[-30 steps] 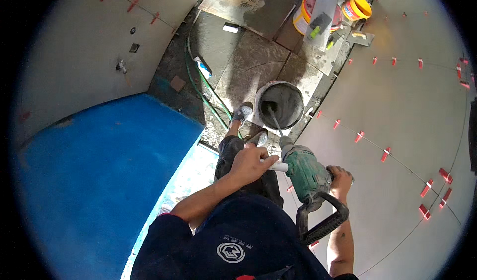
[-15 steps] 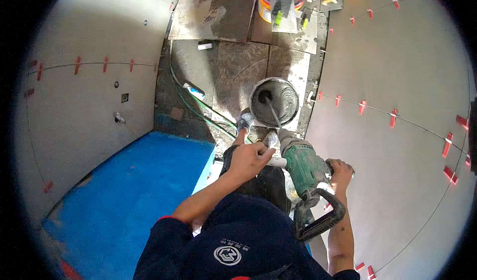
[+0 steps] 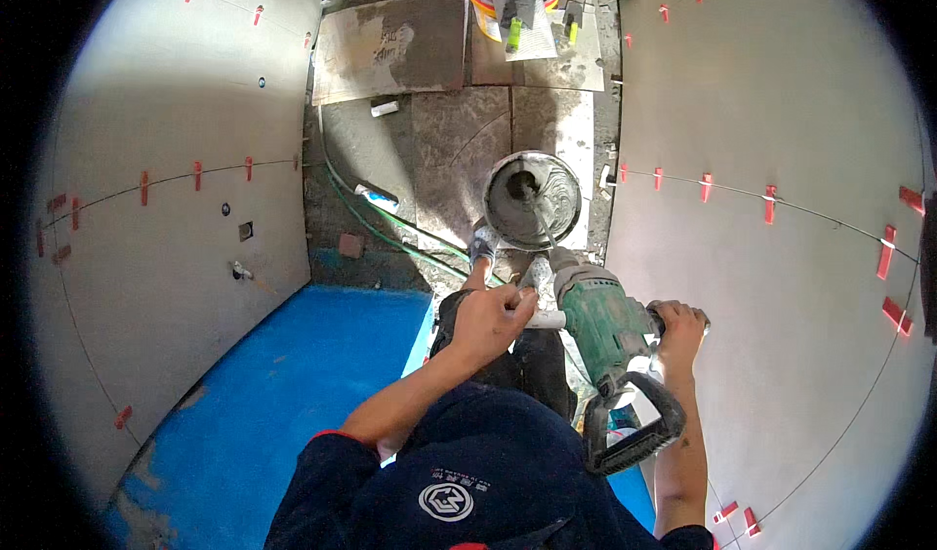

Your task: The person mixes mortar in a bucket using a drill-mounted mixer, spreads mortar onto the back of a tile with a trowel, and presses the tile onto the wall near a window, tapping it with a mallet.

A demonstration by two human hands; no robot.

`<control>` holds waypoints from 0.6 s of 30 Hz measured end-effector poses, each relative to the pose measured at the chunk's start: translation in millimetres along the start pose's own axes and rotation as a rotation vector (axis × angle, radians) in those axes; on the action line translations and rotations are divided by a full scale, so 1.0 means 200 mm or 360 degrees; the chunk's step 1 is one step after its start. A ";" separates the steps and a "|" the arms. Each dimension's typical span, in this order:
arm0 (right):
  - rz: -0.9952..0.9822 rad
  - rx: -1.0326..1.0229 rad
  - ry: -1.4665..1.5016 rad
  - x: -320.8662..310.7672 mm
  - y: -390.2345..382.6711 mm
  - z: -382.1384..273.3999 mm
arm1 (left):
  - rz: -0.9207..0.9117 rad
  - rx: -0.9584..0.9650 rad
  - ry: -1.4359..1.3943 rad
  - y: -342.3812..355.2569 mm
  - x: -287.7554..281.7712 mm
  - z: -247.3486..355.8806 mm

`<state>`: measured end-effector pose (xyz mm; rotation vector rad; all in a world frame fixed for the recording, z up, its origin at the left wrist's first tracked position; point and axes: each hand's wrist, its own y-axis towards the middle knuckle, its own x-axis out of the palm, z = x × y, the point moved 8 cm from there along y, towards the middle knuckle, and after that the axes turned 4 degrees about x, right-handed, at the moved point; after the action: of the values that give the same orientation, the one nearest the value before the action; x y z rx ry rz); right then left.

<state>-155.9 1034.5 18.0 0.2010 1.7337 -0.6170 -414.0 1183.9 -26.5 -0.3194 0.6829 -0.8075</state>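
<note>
Between my two hands is a green electric drill mixer (image 3: 603, 327), dusty and grey at its front end. My left hand (image 3: 491, 324) is closed around the white bar handle (image 3: 549, 321) on its left side. The dark grip on the opposite side is wrapped by my right hand (image 3: 680, 324). A black loop handle (image 3: 639, 433) points back towards my body. From the front of the mixer, the rod (image 3: 545, 224) slants down into a round bucket (image 3: 490, 220). Wet grey mortar (image 3: 556, 195) swirls inside, hiding the rod's lower end.
Green hoses (image 3: 381, 230) run along the floor beside a white-and-blue tube (image 3: 377, 199). A second bucket (image 3: 478, 21) carries a notched trowel (image 3: 527, 42). Red levelling wedges (image 3: 706, 187) line both tiled walls. A blue-coated floor area (image 3: 283, 374) lies to the left.
The view has shifted slightly, so the far bucket and floor items sit further left. The mortar's swirl pattern has changed. Both hands keep their hold on the mixer.
</note>
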 end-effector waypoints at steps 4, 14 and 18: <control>-0.0048 -0.0038 -0.0037 -0.03 0.04 -0.01 | 0.0173 0.0128 -0.0123 -0.02 -0.04 0.05; 0.0120 -0.0397 -0.0105 -0.19 0.11 -0.14 | 0.0327 0.0044 -0.0321 -0.20 0.03 0.00; 0.0085 -0.0451 -0.0164 -0.20 0.13 -0.16 | 0.0402 0.0025 -0.0309 -0.21 0.06 -0.03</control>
<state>-160.4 1080.8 53.0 0.0159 1.6890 -0.3316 -436.2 1146.1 -15.1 -0.2864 0.5220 -0.5330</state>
